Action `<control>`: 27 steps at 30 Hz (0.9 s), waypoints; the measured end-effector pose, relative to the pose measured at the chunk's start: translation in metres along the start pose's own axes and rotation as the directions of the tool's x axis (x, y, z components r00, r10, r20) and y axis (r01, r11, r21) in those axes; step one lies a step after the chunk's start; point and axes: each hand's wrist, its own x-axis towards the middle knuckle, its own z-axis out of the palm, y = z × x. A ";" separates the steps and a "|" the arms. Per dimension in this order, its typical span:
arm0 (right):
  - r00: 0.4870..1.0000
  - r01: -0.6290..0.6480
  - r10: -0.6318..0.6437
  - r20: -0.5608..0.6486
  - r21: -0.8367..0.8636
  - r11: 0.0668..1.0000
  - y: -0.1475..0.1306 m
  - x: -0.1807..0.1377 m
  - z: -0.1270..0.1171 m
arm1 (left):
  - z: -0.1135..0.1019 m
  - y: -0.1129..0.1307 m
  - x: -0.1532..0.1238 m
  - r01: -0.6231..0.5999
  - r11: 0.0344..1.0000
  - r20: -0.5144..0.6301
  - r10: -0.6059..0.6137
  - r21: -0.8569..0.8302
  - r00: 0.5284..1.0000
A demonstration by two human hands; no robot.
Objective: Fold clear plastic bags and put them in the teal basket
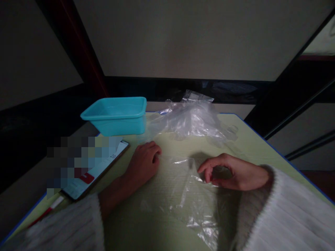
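Note:
A thin clear plastic bag [183, 188] lies spread flat and wrinkled on the table between my hands. My left hand [145, 158] rests at its upper left corner, fingers curled and thumb drawn in, closed on the edge of the film. At the right edge of the bag, my right hand [227, 172] is bent into a ring, with thumb and fingertips brought together on the plastic. The film is so clear that its exact outline is hard to make out.
A crumpled pile of clear plastic bags [196, 116] lies at the table's far edge. Left of it stands a turquoise plastic basin [120, 120]. A phone [96, 174], partly blurred out, lies on the left, with a red-and-white cable [49, 209] near it. The pale table [261, 153] has blue edging.

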 end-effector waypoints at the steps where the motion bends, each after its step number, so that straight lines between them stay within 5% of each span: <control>1: 1.000 0.010 -0.010 -0.006 -0.012 1.000 -0.001 0.000 0.000 | 0.000 0.000 0.000 0.000 1.000 0.000 0.000 0.008 1.000; 6: 0.979 0.132 -0.166 -0.119 -0.250 0.959 0.001 0.008 0.009 | 0.001 0.000 -0.001 -0.009 0.999 0.008 0.008 0.041 1.000; 12: 0.992 0.123 -0.087 0.096 -0.496 0.860 0.020 0.013 0.033 | 0.001 -0.002 -0.003 -0.091 0.979 0.025 0.088 0.180 0.996; 21: 0.990 0.116 -0.056 0.129 -0.523 0.845 0.019 0.011 0.033 | -0.013 -0.004 -0.001 -0.068 0.923 0.104 0.031 0.380 0.994; 27: 0.988 0.119 -0.042 0.152 -0.547 0.828 0.015 0.011 0.026 | -0.014 0.004 -0.006 -0.060 0.962 -0.040 0.073 0.267 0.997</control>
